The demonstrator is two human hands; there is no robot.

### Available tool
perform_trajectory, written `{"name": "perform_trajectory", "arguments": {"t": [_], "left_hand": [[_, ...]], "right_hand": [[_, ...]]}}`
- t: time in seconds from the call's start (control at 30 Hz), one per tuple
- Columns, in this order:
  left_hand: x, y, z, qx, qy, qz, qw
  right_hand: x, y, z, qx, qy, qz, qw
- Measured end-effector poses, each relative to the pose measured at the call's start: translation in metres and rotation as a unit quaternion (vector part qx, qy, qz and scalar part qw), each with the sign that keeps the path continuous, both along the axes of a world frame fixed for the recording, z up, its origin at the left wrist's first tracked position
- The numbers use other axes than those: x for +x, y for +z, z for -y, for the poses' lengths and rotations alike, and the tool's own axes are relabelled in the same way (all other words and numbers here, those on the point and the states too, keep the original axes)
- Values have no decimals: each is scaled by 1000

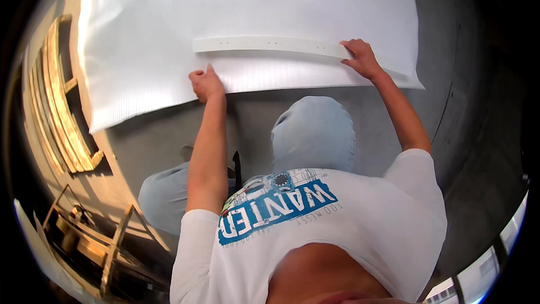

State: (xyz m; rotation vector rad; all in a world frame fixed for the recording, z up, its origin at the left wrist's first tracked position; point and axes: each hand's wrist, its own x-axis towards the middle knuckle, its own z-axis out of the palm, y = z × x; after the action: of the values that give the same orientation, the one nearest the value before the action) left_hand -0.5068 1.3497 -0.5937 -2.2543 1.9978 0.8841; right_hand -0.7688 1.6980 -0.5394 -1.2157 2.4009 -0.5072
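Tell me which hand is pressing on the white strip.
The right hand: it rests on the long white strip. The left hand grips the near edge of the white sheet instead.

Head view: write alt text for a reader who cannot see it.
A person kneeling on a grey floor presses a white strip onto a large white sheet, right hand on the strip, left hand at the sheet's near edge. Wooden frames lie left.

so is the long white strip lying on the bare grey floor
No, the long white strip with small holes lies on the large white ribbed sheet, with the right hand pressing its end.
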Motion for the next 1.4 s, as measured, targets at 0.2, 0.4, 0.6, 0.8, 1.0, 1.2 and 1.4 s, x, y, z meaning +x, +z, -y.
{"name": "perform_trajectory", "arguments": {"t": [0.2,0.4,0.6,0.8,1.0,1.2,1.4], "left_hand": [[-2,-2,-16,-12,-40,-11,999],[15,-6,1,-27,-133,-36,990],[19,-22,8,-21,-119,-33,992],[5,-24,6,-46,-106,17,993],[15,-14,6,-18,-72,-12,997],[12,-18,-2,-8,-76,-14,997],[11,-21,-2,-8,-78,-14,997]], "right_hand": [[5,-29,-32,167,-84,-28,982],[26,-24,-39,201,-104,-52,973],[15,-33,-59,224,-121,-45,966],[7,-73,-87,53,-75,-140,986],[13,-67,-73,72,-61,-97,991],[9,-56,-75,103,-41,-122,986],[1,-44,-76,136,-8,-132,982]]}}
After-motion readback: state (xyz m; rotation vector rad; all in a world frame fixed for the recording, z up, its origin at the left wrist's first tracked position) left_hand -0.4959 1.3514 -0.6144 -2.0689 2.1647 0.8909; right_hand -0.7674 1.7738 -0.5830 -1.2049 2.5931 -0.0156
